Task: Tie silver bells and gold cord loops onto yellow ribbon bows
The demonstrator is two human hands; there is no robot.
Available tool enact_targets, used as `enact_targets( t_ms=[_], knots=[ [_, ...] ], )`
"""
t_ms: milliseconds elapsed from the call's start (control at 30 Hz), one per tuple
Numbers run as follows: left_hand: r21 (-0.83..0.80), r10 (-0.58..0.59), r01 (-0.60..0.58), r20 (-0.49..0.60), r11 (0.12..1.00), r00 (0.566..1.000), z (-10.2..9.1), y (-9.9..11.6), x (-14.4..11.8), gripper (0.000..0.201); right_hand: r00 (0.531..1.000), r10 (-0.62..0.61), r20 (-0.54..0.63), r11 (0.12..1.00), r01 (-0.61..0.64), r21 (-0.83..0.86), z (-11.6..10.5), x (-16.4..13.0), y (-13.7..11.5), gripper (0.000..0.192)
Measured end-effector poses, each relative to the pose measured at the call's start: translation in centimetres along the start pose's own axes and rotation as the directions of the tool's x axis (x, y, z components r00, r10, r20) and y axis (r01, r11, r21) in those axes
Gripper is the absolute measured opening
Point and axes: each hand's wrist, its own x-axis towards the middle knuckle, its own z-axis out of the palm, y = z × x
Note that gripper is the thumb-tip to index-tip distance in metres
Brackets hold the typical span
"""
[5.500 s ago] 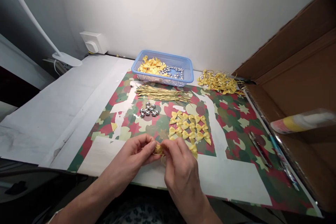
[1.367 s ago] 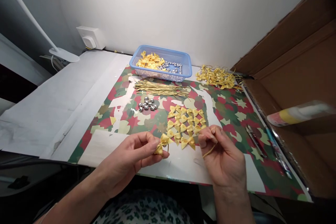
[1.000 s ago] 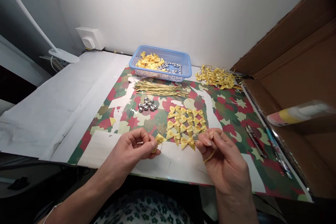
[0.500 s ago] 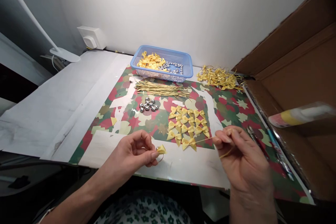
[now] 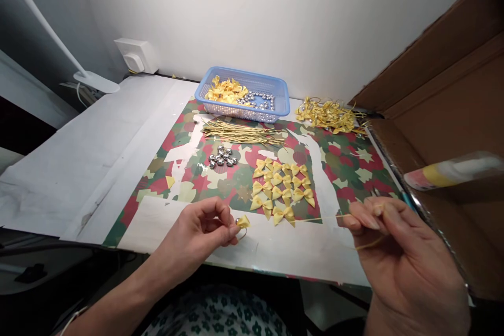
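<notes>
My left hand (image 5: 207,223) is closed in a pinch on a yellow ribbon bow (image 5: 244,221), with a small silver bell at its near side and a curl of cord below. My right hand (image 5: 409,257), at the right, pinches a thin gold cord (image 5: 319,219) between thumb and fingers. That cord stretches leftward past the front bow of the laid-out set; where its left end joins is hard to see. Several yellow bows (image 5: 283,193) lie in rows between my hands. A cluster of silver bells (image 5: 222,157) sits farther back.
Behind lie a bundle of gold cords (image 5: 240,132), a blue basket (image 5: 281,95) with bows and bells, and a heap of yellow bows with cords (image 5: 331,116). A cardboard box (image 5: 452,115) and a bottle (image 5: 449,171) stand at the right; a lamp base (image 5: 96,82) at the left.
My right hand has moved to the right and toward me, drawing the gold cord out farther. My left hand stays nearly in place with the bow.
</notes>
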Motion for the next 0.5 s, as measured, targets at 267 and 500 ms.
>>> enact_targets(
  t_ms=[267,500],
  knots=[
    [0.184,0.039,-0.020,-0.103,0.983,0.994,-0.2,-0.8,0.6,0.021,0.989,-0.121,-0.085,0.699,0.024,-0.715,-4.6,-0.4,0.9,0.032],
    [0.176,0.018,-0.014,-0.026,0.984,0.999,3.3,1.9,0.1,0.028,0.922,-0.339,-0.188,0.344,-0.064,-0.937,-10.8,3.6,-0.2,0.027]
  ],
)
